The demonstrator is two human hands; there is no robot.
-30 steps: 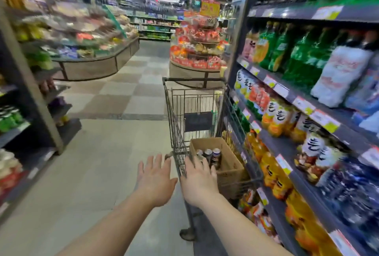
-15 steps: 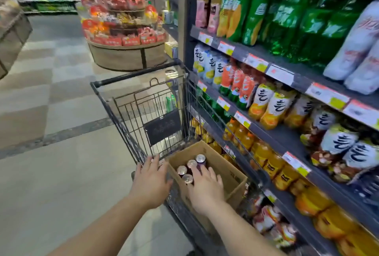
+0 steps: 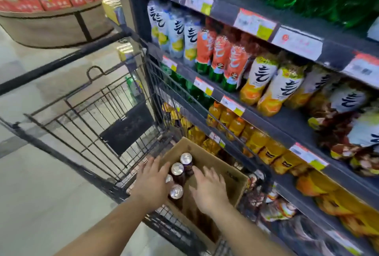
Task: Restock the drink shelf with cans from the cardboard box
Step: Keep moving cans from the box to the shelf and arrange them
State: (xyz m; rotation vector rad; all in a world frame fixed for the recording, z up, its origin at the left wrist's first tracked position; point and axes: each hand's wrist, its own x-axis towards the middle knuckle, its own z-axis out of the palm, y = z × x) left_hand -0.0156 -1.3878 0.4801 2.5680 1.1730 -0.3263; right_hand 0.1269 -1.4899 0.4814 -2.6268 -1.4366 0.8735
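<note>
Brown cardboard box [image 3: 225,170] sits open inside the black wire shopping cart [image 3: 96,112], at the end close to the person. Four small dark cans with shiny silver tops [image 3: 177,168] stand upright in a row along the box's left side. The rest of the box floor is bare.

The left hand [image 3: 150,184] is over the box's left edge, fingers spread flat, touching the cans but not gripping any. The right hand [image 3: 208,188] is inside the box just right of the cans, also loose and holding nothing.

The cart's right side stands just beside the dark drink shelf [image 3: 287,116], which is packed with orange, white and yellow bottles. To the left of the cart is wide bare grey floor [image 3: 41,184].
</note>
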